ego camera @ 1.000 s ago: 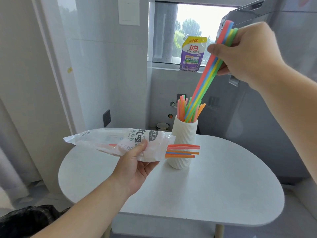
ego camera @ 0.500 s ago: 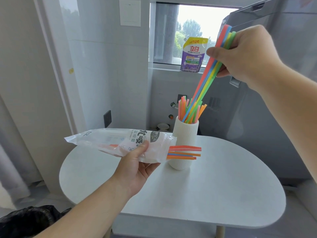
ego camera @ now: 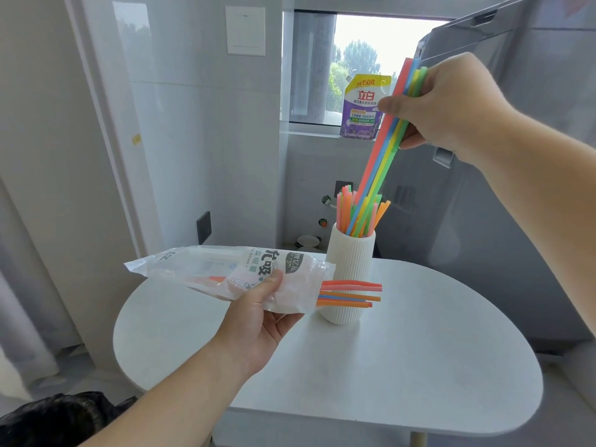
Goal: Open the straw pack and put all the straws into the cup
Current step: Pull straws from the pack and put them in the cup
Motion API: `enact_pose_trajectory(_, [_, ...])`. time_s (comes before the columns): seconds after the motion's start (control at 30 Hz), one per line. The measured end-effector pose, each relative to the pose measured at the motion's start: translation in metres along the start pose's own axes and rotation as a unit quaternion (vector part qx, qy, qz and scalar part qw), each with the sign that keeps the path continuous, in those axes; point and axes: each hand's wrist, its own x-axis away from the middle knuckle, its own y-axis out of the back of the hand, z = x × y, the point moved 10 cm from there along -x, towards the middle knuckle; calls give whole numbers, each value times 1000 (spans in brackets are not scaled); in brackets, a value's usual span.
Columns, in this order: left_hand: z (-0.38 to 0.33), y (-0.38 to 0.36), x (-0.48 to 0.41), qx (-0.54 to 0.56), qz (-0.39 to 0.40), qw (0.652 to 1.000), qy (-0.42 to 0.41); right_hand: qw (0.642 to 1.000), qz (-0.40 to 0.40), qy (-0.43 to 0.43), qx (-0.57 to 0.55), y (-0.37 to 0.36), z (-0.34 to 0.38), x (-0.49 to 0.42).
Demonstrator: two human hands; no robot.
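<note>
A white ribbed cup stands on the round white table and holds several coloured straws. My right hand pinches the top of a bundle of straws, red, blue, yellow and green, whose lower ends sit inside the cup's mouth. My left hand holds the clear plastic straw pack level, just left of the cup. Several red, orange and blue straws stick out of its open right end, in front of the cup.
A purple detergent pouch stands on the window sill behind. A grey appliance fills the right side beyond the table. A black bag lies on the floor at lower left. A wall and door frame stand at left.
My right hand has come down a little, and the bundle of straws has slid deeper into the cup. My left hand and the pack have stayed almost still.
</note>
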Motion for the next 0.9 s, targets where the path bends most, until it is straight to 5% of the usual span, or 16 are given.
enact_pose_trajectory(0.9, [0, 0, 0, 3, 1, 1000, 8, 985, 125, 48, 111, -95, -46, 16])
